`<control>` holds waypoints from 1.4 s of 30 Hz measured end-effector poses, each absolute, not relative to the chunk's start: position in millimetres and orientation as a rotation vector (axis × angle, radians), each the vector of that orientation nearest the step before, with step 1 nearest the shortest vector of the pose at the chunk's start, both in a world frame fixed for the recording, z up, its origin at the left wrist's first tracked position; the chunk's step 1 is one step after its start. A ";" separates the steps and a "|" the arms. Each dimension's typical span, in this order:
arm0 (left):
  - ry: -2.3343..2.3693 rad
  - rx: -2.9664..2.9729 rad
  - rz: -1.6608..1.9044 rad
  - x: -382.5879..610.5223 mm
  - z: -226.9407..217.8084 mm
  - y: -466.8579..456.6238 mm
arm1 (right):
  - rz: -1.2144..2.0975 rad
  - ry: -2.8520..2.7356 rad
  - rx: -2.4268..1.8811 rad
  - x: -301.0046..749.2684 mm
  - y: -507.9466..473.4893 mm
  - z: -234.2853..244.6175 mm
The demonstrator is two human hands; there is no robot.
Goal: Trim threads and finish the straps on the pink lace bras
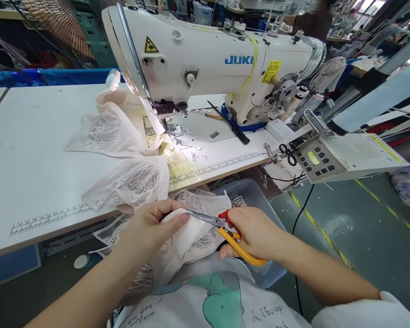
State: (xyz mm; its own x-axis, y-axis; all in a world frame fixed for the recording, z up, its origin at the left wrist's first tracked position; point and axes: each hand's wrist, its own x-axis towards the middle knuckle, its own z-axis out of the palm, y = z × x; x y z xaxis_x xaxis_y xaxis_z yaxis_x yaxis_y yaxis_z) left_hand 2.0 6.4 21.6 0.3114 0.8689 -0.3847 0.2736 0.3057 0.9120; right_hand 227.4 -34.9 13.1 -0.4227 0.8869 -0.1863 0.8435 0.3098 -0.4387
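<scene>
Thread snips (222, 228): right hand (256, 234) closed round orange handle, blades pointing left, long axis near level, at lace fabric (191, 237) pinched by left hand (150, 230), below table's front edge (54, 223).

A garment sewing workshop, a factory floor by the look of it. An industrial JUKI sewing machine (212, 64) stands on a long white work table (30, 155) with a ruler printed along its near edge, and a control panel (316, 160) is fixed at right. More workstations and another person (310, 20) crowd the far right; yellow lines (319, 230) mark the floor.
</scene>
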 end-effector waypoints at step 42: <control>0.979 1.612 0.695 -2.1 32.0 1.5 | 1.169 -1.732 -1.131 177.7 -11.5 32.1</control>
